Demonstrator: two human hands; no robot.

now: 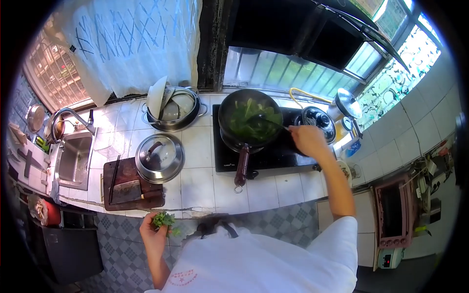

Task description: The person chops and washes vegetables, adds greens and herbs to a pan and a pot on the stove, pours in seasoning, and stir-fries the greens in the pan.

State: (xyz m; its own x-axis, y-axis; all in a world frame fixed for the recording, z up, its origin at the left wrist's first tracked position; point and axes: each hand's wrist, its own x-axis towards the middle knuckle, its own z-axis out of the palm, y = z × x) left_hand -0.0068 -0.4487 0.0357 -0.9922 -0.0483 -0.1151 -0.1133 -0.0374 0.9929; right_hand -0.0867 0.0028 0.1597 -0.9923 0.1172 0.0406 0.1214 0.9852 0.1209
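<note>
My right hand (310, 140) is closed around the handle of a dark spatula (270, 120), whose head lies among leafy greens (251, 117) in a wok (227, 105). The wok sits on the left side of a black cooktop (224, 161), its brown handle pointing toward me. Down at the counter's front edge, my left hand (152, 229) grips a small bunch of green herbs (165, 220). Near that hand a cleaver (126, 192) and a pair of chopsticks (114, 179) lie on a brown cutting board (117, 168).
A glass pot lid (159, 155) overlaps the board's corner. Behind it stands a metal pot (178, 124) stacked with dishes. The sink (74, 158) is at left. A lidded black pot (320, 119) occupies the cooktop's right side, near bottles (346, 124). A pink oven (394, 212) stands at right.
</note>
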